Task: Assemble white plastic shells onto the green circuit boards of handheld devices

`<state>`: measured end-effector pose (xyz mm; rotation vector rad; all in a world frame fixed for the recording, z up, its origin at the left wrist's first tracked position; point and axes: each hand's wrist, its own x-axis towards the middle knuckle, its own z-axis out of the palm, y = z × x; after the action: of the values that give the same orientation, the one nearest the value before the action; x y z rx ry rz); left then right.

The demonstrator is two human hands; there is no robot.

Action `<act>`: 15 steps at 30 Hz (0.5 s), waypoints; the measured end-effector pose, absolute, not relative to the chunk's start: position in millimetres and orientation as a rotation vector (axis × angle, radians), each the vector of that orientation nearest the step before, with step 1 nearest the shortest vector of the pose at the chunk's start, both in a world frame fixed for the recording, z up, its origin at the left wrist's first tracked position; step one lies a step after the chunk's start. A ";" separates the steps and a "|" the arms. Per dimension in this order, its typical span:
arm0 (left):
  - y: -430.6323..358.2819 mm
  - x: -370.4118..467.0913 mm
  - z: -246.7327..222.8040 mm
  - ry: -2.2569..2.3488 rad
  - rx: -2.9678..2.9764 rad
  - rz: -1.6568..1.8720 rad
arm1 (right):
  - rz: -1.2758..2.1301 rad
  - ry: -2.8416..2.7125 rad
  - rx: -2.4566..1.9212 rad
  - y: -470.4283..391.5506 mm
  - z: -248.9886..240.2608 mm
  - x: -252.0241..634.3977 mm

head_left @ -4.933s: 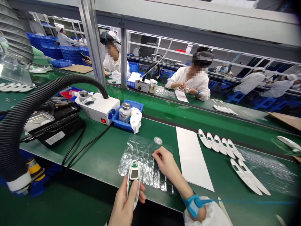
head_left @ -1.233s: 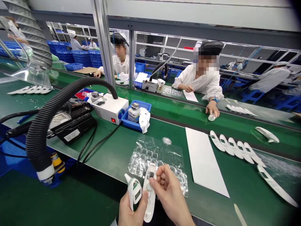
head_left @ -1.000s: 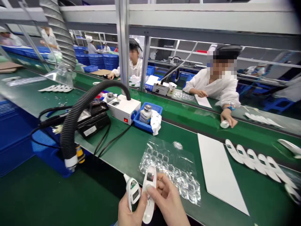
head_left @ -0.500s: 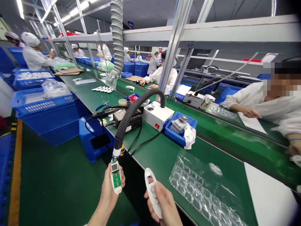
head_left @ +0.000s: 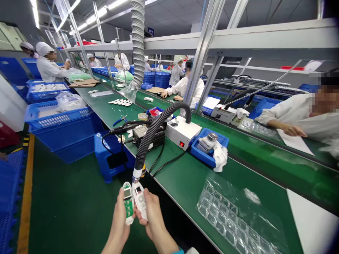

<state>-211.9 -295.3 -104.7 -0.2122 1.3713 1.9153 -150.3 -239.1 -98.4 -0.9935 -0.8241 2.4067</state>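
Note:
Below the nozzle of a black flexible hose (head_left: 153, 132), my left hand (head_left: 120, 215) grips a white half shell with a green circuit board (head_left: 128, 204) and a small grey screen, its face up. Close beside it, my right hand (head_left: 153, 213) holds a white cover (head_left: 140, 201) with a window at its top and round buttons, outer face toward me. The two parts are side by side, their edges very near each other; whether they touch I cannot tell. The nozzle end is just above the cover's top.
On the green bench stand a white box (head_left: 182, 130) with a red switch, a blue tray (head_left: 202, 153) with a bottle and cloth, and clear plastic blister sheets (head_left: 227, 218). Blue crates (head_left: 60, 123) stand left. A person in white (head_left: 299, 116) sits across the bench.
My right hand has moved left with the cover, bringing it beside the circuit-board half and turning its button face up. My left hand still holds its part, slightly lower. The view has shifted slightly.

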 end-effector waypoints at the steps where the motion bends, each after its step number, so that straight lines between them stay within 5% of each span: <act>1: -291.5 -206.6 -104.9 1.357 -0.188 1.901 | 2.385 -0.819 -0.999 -236.8 -99.1 -143.8; 15: -314.2 -230.9 -101.3 1.433 -0.285 1.940 | 2.397 -0.869 -0.982 -259.7 -86.5 -174.4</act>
<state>-230.9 -314.2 -101.3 -0.2852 1.4332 1.9404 -174.4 -259.7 -86.5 -0.9822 -0.8692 2.3970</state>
